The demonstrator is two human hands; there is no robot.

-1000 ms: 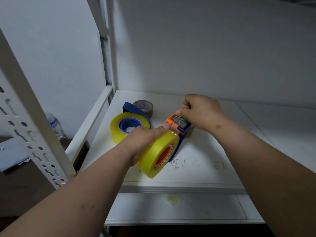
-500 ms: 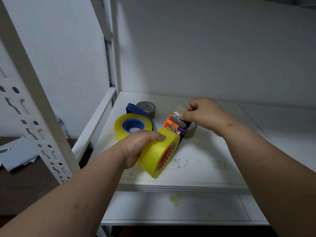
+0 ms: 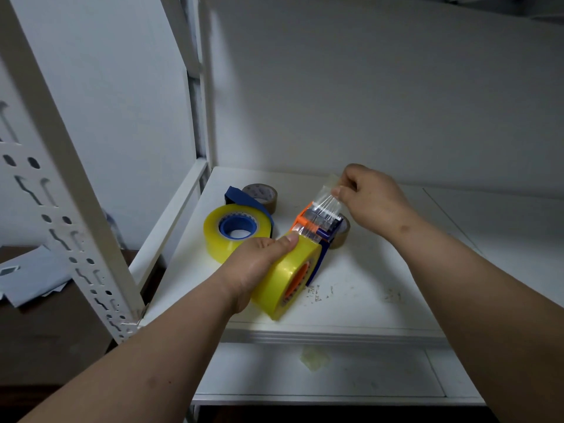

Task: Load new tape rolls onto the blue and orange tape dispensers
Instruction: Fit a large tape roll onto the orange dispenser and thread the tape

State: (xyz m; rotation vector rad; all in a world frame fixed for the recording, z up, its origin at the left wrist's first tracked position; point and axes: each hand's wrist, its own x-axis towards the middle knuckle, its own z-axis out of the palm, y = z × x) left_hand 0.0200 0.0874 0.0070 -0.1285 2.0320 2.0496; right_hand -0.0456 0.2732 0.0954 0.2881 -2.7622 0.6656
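Mid-shelf, your left hand (image 3: pixel 259 264) gripped the yellow roll (image 3: pixel 287 279) on the orange dispenser (image 3: pixel 317 222); right hand (image 3: pixel 370 199) pinched the tape end (image 3: pixel 328 193). Strip seemingly bunched; pulling crooked risked tearing or self-sticking.

A white shelf (image 3: pixel 381 303) sits in front of me, scuffed and speckled near its front edge. Below it a lower shelf (image 3: pixel 274 380) carries a small scrap of clear tape (image 3: pixel 314 357). A perforated white upright (image 3: pixel 61 209) slants across my left. Beyond it, grey papers (image 3: pixel 27 276) lie on a dark brown surface (image 3: pixel 45 337). A plain white wall (image 3: pixel 366 87) stands behind.
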